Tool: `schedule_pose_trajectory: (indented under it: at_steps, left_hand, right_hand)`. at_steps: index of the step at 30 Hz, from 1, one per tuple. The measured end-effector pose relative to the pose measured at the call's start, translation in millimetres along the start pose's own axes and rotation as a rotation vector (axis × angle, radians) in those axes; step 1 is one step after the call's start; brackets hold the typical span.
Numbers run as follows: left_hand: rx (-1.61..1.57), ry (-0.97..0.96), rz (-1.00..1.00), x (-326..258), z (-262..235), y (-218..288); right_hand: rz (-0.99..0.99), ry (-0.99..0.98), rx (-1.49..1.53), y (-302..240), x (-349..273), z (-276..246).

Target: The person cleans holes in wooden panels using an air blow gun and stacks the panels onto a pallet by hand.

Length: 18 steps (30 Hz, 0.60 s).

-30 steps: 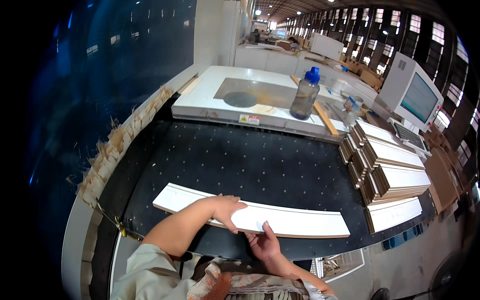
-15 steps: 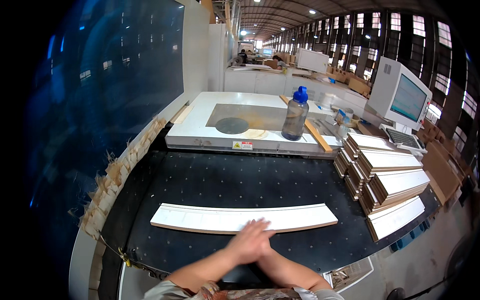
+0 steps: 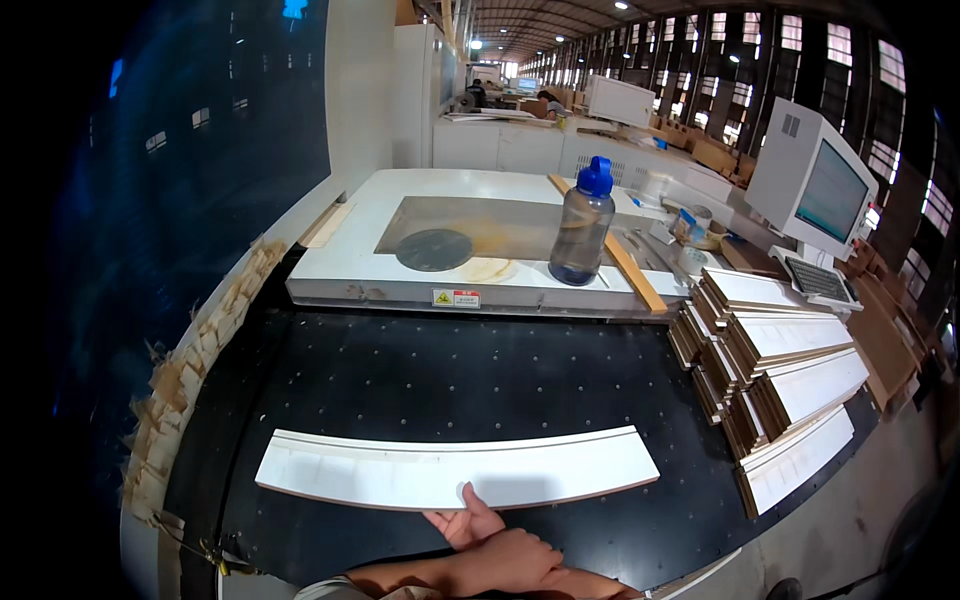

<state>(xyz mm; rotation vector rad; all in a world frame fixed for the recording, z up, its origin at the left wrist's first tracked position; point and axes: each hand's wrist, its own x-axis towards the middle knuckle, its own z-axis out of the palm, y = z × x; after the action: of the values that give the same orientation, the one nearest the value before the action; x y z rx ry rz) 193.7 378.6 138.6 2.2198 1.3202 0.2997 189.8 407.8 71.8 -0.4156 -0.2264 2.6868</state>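
Note:
A long white moulded panel (image 3: 455, 470) lies flat across the black perforated table (image 3: 450, 380). Both my hands are at the table's near edge, just below the panel's middle. My right hand (image 3: 462, 522) is open with its thumb up, touching the panel's near edge. My left hand (image 3: 522, 556) rests over it with the fingers curled, holding nothing. The two forearms come in together from the lower edge.
A stack of similar white panels (image 3: 775, 370) lies at the table's right end. Behind the table a white machine bed (image 3: 360, 265) carries a blue-capped bottle (image 3: 582, 225) and a wooden strip (image 3: 625, 262). A monitor (image 3: 815, 180) stands at the right. Torn cardboard padding (image 3: 190, 370) lines the left rim.
My hands have let go of the panel and drawn back toward me, coming together at the near edge. The panel now lies straighter across the table.

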Motion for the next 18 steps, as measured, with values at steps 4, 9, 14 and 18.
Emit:
schedule_pose_trajectory:
  at_steps: [4,9,14,18]
  left_hand:
    - [0.141,0.205,0.125,1,23,-13]
    - [0.014,0.03,0.093,8,14,-21]
    - [-0.054,-0.101,0.032,11,3,-15]
    - [-0.004,-0.121,0.003,9,-2,-9]
  right_hand:
    - [0.033,0.003,0.014,-8,-10,12]
    - [0.065,-0.002,0.033,-12,-10,6]
    - [0.13,0.0,0.035,-15,-6,2]
    - [0.103,0.017,-0.027,-13,-7,4]
